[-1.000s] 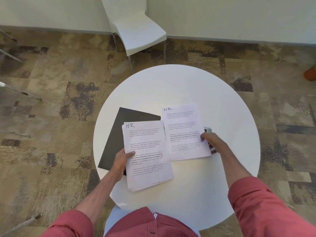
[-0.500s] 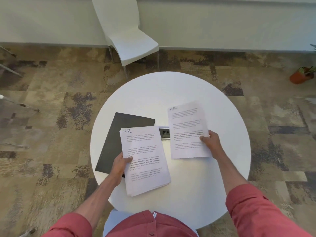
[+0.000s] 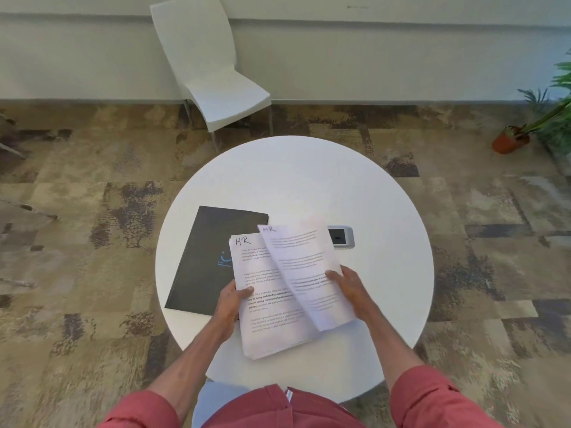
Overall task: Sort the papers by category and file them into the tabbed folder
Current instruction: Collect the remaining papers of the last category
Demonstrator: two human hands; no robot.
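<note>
In hand, a stack of papers (image 3: 272,307), top page marked "HR", over the near middle of the round white table (image 3: 309,186). Gripped at its left edge by the left hand (image 3: 230,304), thumb on top, fingers curled beneath. Across the stack's right half, a single sheet (image 3: 306,273), also headed "HR", tilted and blurred. Pinched near its right edge by the right hand (image 3: 349,288), thumb on the printed face. Hides the stack's upper right corner.

Just left of the stack, a black folder (image 3: 210,257) (small blue mark on its cover), closed and flat on the table, its right edge partly covered by the papers and the left hand. Beyond the sheet's far corner, a grey socket panel (image 3: 340,237) set in the tabletop. Farther out, a white chair (image 3: 213,78) by the wall, and a potted plant (image 3: 509,140) on the patterned carpet at the right.
</note>
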